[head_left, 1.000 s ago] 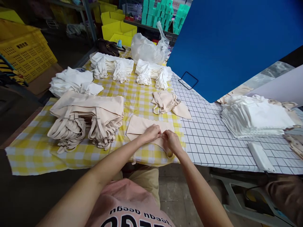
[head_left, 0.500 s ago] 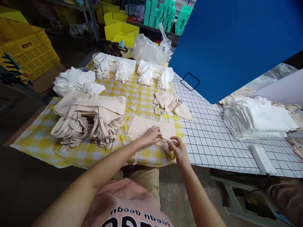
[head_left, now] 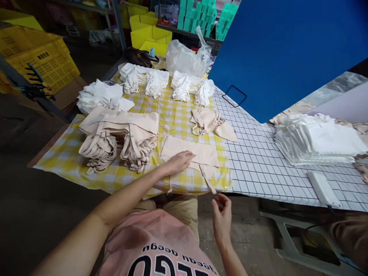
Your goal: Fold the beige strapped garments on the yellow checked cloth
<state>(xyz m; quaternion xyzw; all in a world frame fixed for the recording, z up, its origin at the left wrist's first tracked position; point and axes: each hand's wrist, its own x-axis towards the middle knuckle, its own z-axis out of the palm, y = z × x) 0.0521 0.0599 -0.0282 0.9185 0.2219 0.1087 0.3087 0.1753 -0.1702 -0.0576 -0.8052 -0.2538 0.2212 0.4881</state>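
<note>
Cloth piece on tablecloth, stack to its left, another cloth behind, probably a handbag far back

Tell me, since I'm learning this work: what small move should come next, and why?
Probably straighten the right strap with the right hand: it slants toward the near edge of the checked tablecloth, close to that hand, while the left hand rests on the beige garment.

Table w/ yellow-check cloth L, white grid cover R. On check: flat beige garment, beige stack (straps bunched in front), crumpled beige pc., white piles. On grid: white stack, white device. Plastic bag prob. on far end; base hidden.
</note>
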